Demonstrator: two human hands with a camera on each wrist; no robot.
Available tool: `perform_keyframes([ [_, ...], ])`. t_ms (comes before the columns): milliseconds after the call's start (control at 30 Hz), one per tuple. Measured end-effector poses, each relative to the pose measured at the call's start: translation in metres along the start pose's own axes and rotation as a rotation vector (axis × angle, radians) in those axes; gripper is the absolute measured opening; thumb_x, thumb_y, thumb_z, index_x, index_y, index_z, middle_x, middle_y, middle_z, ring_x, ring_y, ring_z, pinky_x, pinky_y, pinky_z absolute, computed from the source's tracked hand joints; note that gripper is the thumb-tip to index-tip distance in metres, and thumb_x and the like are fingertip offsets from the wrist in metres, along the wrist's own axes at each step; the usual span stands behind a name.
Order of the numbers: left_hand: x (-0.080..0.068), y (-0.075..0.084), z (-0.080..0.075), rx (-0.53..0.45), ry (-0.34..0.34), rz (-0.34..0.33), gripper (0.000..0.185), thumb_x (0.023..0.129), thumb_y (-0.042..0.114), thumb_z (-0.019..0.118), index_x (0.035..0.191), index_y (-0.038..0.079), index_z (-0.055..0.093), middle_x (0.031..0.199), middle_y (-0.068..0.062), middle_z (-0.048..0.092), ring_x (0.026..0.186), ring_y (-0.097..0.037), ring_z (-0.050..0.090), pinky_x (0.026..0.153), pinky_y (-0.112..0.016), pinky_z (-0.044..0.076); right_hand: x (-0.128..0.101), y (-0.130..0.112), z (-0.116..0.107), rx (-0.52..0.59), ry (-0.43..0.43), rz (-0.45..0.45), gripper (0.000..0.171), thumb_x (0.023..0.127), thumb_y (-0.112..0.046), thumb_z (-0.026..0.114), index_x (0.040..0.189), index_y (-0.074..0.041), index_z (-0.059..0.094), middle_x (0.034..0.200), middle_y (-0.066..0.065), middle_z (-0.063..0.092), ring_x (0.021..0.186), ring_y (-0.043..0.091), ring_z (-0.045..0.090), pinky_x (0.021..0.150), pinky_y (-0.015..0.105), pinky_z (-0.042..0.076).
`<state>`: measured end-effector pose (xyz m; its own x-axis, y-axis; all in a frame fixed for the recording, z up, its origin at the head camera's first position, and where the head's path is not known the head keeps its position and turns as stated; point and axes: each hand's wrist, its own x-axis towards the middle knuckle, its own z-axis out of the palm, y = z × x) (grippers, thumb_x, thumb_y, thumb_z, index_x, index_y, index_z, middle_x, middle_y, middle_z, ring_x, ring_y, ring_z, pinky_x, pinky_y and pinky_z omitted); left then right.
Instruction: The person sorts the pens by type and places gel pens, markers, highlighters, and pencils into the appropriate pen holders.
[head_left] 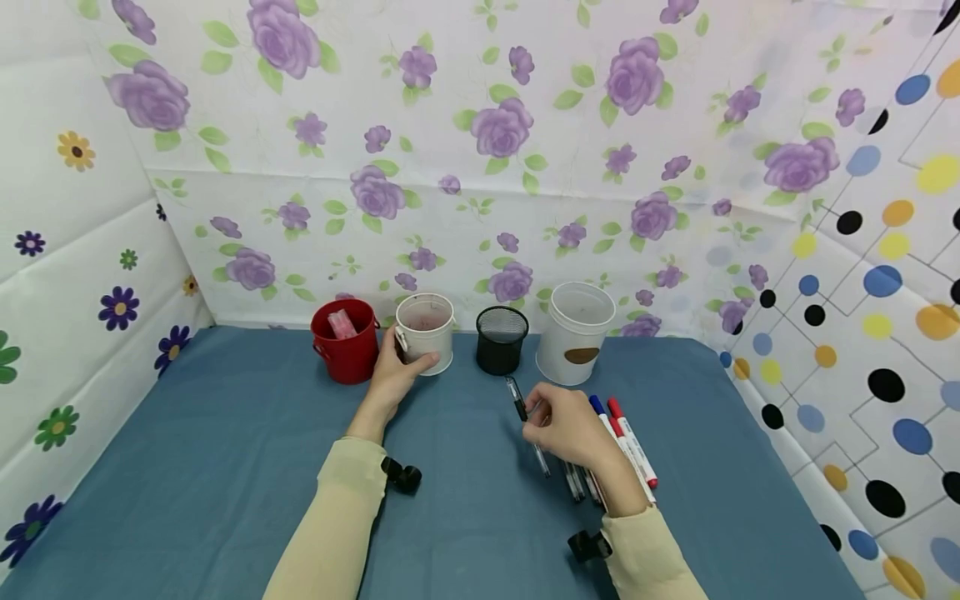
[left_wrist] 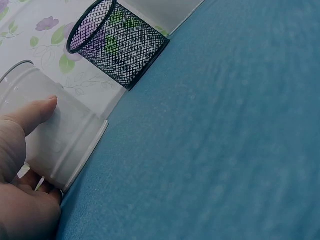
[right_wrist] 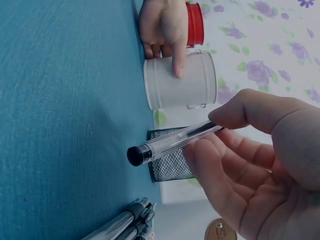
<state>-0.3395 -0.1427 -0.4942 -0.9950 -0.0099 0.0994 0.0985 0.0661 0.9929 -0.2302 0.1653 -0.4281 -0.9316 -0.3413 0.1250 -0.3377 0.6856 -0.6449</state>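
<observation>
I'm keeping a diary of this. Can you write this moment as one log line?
left hand: holds small white bucket | right hand: pinches clear pen | black mesh cup: upright | markers: on blue cloth

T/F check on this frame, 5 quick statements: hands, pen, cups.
1. The left hand grips the small white cup. True.
2. The right hand holds a red marker. False: it pinches a clear pen with a black cap; the red marker lies on the blue tablecloth.
3. The black mesh cup stands between the small white cup and the larger white bucket. True.
4. The red bucket is at the far right of the row. False: it is at the left end.
5. The pen is already in the mesh cup. False: it is held above the cloth, short of the cup.
</observation>
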Motion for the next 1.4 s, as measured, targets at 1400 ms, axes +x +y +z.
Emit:
perform_keyframes([
  [1400,-0.001,0.001,0.000,0.017,0.005,0.002,0.093,0.097,0.020,0.081,0.168,0.014,0.022,0.170,-0.013,0.031,0.156,-0.029,0.030,0.130,-0.050,0.025,0.111,-0.071,-0.040,0.308,0.384,-0.139,0.013,0.097,-0.016,0.073,0.106,-0.012,0.064,0.100,0.004,0.073,0.086,0.019,0.074,0.078,0.036,0.062],
])
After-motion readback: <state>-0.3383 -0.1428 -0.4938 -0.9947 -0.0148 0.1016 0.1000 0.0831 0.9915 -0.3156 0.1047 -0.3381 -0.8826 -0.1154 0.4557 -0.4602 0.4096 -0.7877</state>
